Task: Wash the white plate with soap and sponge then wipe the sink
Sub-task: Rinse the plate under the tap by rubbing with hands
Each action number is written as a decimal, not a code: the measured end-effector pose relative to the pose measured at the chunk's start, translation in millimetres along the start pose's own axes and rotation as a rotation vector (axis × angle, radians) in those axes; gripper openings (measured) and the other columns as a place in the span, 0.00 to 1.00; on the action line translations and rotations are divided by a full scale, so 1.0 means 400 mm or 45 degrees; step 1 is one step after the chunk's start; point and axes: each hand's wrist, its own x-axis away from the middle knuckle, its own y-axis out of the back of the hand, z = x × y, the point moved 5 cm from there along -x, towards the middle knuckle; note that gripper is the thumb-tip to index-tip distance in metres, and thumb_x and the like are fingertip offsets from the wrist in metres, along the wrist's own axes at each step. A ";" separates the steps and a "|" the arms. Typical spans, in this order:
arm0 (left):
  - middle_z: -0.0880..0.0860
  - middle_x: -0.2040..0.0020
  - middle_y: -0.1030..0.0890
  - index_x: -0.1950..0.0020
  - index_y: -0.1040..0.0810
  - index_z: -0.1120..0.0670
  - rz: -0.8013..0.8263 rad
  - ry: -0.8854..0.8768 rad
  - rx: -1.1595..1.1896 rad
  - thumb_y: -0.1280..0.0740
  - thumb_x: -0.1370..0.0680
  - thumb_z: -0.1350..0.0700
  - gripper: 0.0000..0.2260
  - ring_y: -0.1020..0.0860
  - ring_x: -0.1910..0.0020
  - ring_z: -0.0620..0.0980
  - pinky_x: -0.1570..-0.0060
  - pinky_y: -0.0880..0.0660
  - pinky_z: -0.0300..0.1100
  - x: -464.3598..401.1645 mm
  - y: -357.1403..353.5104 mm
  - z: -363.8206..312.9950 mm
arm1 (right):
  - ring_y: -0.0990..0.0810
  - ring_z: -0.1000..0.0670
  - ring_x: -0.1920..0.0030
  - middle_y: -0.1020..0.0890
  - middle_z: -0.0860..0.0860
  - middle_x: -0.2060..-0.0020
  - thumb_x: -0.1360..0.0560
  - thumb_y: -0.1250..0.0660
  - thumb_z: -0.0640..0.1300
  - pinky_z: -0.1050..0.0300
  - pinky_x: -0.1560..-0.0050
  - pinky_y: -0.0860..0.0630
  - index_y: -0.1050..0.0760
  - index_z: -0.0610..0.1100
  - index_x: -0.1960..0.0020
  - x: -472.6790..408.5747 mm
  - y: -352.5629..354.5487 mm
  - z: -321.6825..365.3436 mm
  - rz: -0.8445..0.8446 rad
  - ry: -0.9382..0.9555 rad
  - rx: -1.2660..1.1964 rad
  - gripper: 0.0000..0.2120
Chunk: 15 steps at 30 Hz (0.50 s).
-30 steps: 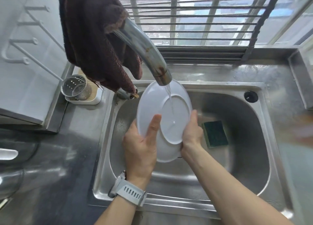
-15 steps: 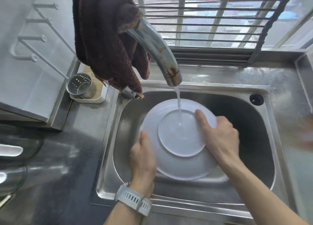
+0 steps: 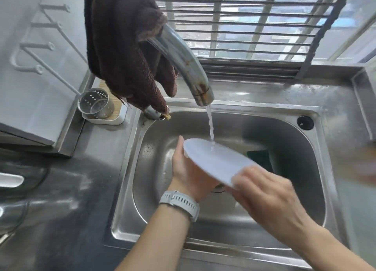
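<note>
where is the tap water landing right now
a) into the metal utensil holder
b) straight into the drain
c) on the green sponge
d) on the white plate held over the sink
d, the stream from the faucet lands on the upper part of the white plate, which the left hand and right hand hold tilted over the sink; the green sponge lies behind the plate, out of the stream.

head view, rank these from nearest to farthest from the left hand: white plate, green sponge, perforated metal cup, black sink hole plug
1. white plate: held in the left hand, under the water stream.
2. green sponge: in the sink basin, behind the plate to the right.
3. perforated metal cup: on the counter, back left of the sink.
4. black sink hole plug: at the back right corner of the sink rim.
</note>
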 end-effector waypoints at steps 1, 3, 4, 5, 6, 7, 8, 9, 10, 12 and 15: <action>0.66 0.35 0.20 0.27 0.25 0.62 0.041 -0.036 -0.017 0.43 0.24 0.27 0.43 0.21 0.41 0.66 0.34 0.28 0.59 0.016 -0.001 -0.006 | 0.27 0.45 0.65 0.22 0.48 0.60 0.21 0.34 0.37 0.50 0.68 0.27 0.20 0.42 0.54 0.013 -0.017 0.003 0.075 0.097 0.074 0.06; 0.66 0.38 0.18 0.33 0.20 0.63 0.008 -0.148 -0.128 0.39 0.20 0.37 0.32 0.18 0.44 0.65 0.35 0.25 0.58 0.036 0.012 -0.015 | 0.26 0.45 0.63 0.21 0.48 0.57 0.20 0.37 0.34 0.50 0.66 0.26 0.19 0.43 0.51 0.031 -0.044 -0.003 0.180 0.212 0.158 0.09; 0.65 0.41 0.16 0.35 0.19 0.63 -0.059 -0.196 -0.203 0.37 0.19 0.45 0.24 0.17 0.45 0.65 0.38 0.23 0.57 0.037 0.030 -0.017 | 0.25 0.45 0.61 0.20 0.48 0.56 0.19 0.37 0.35 0.50 0.63 0.25 0.18 0.44 0.49 0.036 -0.049 -0.012 0.221 0.234 0.160 0.09; 0.65 0.43 0.15 0.35 0.21 0.64 -0.146 -0.230 -0.281 0.36 0.18 0.52 0.19 0.17 0.45 0.64 0.41 0.22 0.56 0.032 0.056 -0.016 | 0.23 0.44 0.58 0.20 0.49 0.54 0.19 0.35 0.39 0.49 0.59 0.24 0.18 0.45 0.47 0.043 -0.051 -0.023 0.257 0.242 0.142 0.08; 0.64 0.43 0.15 0.34 0.22 0.64 -0.238 -0.263 -0.355 0.36 0.18 0.57 0.16 0.17 0.44 0.64 0.45 0.20 0.55 0.024 0.086 -0.018 | 0.21 0.44 0.53 0.19 0.49 0.52 0.19 0.33 0.46 0.48 0.53 0.23 0.17 0.47 0.45 0.051 -0.051 -0.037 0.291 0.206 0.119 0.07; 0.64 0.43 0.15 0.32 0.23 0.63 -0.325 -0.300 -0.412 0.35 0.18 0.60 0.15 0.17 0.44 0.64 0.50 0.18 0.53 0.017 0.117 -0.021 | 0.21 0.44 0.46 0.18 0.49 0.48 0.20 0.32 0.54 0.46 0.46 0.23 0.17 0.49 0.44 0.058 -0.049 -0.056 0.317 0.102 0.087 0.12; 0.63 0.44 0.14 0.32 0.23 0.62 -0.375 -0.342 -0.447 0.34 0.18 0.61 0.15 0.16 0.46 0.62 0.55 0.16 0.51 0.012 0.144 -0.027 | 0.23 0.44 0.39 0.19 0.49 0.42 0.23 0.32 0.62 0.44 0.39 0.25 0.17 0.50 0.42 0.066 -0.046 -0.077 0.338 -0.057 0.041 0.18; 0.62 0.45 0.14 0.33 0.22 0.61 -0.398 -0.381 -0.472 0.33 0.18 0.61 0.14 0.15 0.48 0.60 0.59 0.15 0.49 0.011 0.162 -0.034 | 0.26 0.44 0.34 0.22 0.49 0.37 0.24 0.34 0.66 0.44 0.33 0.29 0.18 0.51 0.39 0.072 -0.040 -0.096 0.321 -0.247 -0.002 0.23; 0.62 0.46 0.13 0.33 0.22 0.61 -0.408 -0.419 -0.490 0.32 0.18 0.61 0.14 0.14 0.50 0.59 0.60 0.15 0.48 0.012 0.172 -0.041 | 0.29 0.45 0.31 0.25 0.48 0.34 0.25 0.34 0.66 0.46 0.31 0.31 0.20 0.50 0.35 0.073 -0.032 -0.112 0.254 -0.434 -0.038 0.27; 0.60 0.47 0.13 0.34 0.21 0.61 -0.413 -0.494 -0.506 0.31 0.19 0.59 0.14 0.13 0.51 0.58 0.58 0.15 0.48 0.017 0.177 -0.052 | 0.29 0.49 0.32 0.28 0.48 0.32 0.24 0.31 0.61 0.51 0.32 0.31 0.28 0.47 0.27 0.081 -0.031 -0.148 0.096 -0.860 -0.186 0.30; 0.60 0.49 0.12 0.37 0.19 0.60 -0.437 -0.580 -0.521 0.28 0.21 0.54 0.15 0.13 0.49 0.60 0.51 0.16 0.52 0.017 0.165 -0.050 | 0.19 0.50 0.43 0.22 0.48 0.37 0.22 0.29 0.48 0.52 0.46 0.21 0.33 0.48 0.26 0.090 -0.085 -0.189 -0.044 -1.542 -0.867 0.27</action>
